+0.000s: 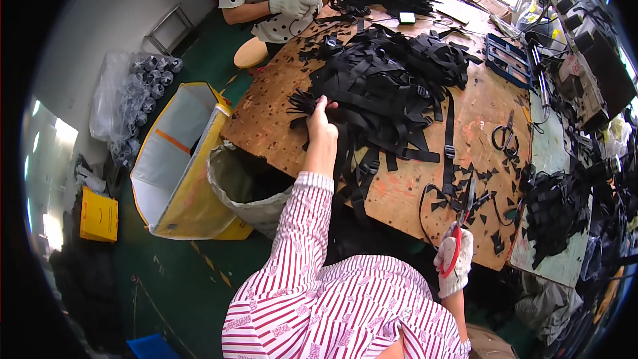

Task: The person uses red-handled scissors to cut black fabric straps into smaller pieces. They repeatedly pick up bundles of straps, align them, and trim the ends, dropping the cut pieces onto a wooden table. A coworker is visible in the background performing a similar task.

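My bare left hand reaches over the table's left side, fingers closed at a fanned bunch of black strap ends. Its palm side is hidden. Beside it spreads a large heap of black webbing straps with plastic buckles; some straps hang over the near table edge. At the near right edge, my right hand, in a white knit glove, grips red-handled scissors, their blades pointing away from me over the table. Small black strap offcuts lie scattered around the blades.
Dark-handled scissors and a blue tray lie on the right of the wooden table. A pale sack and a yellow bag stand left. Across the table, a co-worker's gloved hand works near straps.
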